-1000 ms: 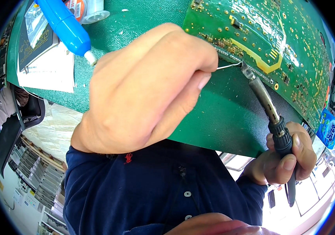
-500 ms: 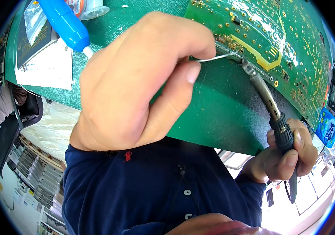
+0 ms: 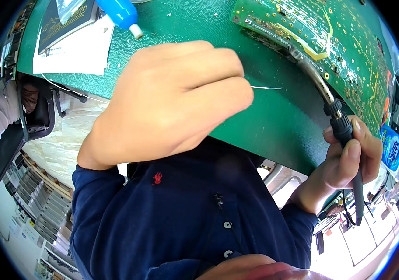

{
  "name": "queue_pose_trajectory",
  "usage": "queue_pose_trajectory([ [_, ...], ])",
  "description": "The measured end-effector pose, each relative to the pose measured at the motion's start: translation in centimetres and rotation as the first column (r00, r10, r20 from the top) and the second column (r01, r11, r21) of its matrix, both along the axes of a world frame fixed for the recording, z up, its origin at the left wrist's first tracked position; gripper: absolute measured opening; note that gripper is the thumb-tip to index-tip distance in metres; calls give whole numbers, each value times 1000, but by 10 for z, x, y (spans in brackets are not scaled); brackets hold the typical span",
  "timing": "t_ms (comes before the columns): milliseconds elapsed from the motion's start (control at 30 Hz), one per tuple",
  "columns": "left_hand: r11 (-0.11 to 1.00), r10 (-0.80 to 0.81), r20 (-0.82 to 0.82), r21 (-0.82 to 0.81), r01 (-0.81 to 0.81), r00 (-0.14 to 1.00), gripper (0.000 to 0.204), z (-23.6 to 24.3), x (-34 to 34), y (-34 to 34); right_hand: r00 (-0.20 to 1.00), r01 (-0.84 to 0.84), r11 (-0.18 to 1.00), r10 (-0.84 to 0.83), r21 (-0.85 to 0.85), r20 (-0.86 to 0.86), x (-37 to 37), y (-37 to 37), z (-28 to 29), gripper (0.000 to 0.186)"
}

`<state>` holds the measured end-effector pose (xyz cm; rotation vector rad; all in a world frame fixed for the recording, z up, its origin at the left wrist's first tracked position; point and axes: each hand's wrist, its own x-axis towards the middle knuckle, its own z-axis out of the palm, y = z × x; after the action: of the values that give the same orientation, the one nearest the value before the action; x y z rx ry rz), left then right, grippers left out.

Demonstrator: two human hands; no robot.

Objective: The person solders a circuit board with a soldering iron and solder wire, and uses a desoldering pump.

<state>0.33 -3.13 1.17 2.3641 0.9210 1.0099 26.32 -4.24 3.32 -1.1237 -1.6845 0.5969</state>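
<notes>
Beside the green circuit board (image 3: 330,37) on the desk (image 3: 195,28), the right hand (image 3: 349,158) grips a soldering iron (image 3: 335,116), tip at the board's edge, while left-hand (image 3: 171,98) fingers pinch solder wire (image 3: 266,87) just short of that joint.

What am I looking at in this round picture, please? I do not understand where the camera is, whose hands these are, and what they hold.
The camera is worn on a person's head and looks down, so its wide lens bends the picture into a circle. Both hands belong to that person. The left hand pinches a thin silvery wire. The right hand grips a black-handled soldering iron with a metal shaft, whose tip meets the edge of a green printed circuit board. These lie over a dark green textured work mat. Further back are a blue plastic bottle with a white nozzle and a white paper sheet. Below is the person's navy shirt.
</notes>
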Motion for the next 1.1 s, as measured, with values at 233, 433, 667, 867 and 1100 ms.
queue_pose_trajectory([
  [233,997,60,-163,55,-52,985,25,-8,-1,-16,997,-52,999,52,-1,-54,5,3,2,24],
  [433,984,134,-242,145,-101,961,32,-11,1,-26,994,-73,997,75,35,-79,8,4,2,17],
  [667,984,155,-170,113,-137,973,36,-1,-4,-39,995,-90,995,92,37,-41,8,3,3,14],
  [867,902,378,-149,281,-327,914,24,24,-45,-35,999,-42,999,42,-17,7,8,1,7,14],
  [1100,548,797,-347,74,-833,494,38,68,-102,38,996,-86,996,86,-22,-10,9,-2,7,10],
])
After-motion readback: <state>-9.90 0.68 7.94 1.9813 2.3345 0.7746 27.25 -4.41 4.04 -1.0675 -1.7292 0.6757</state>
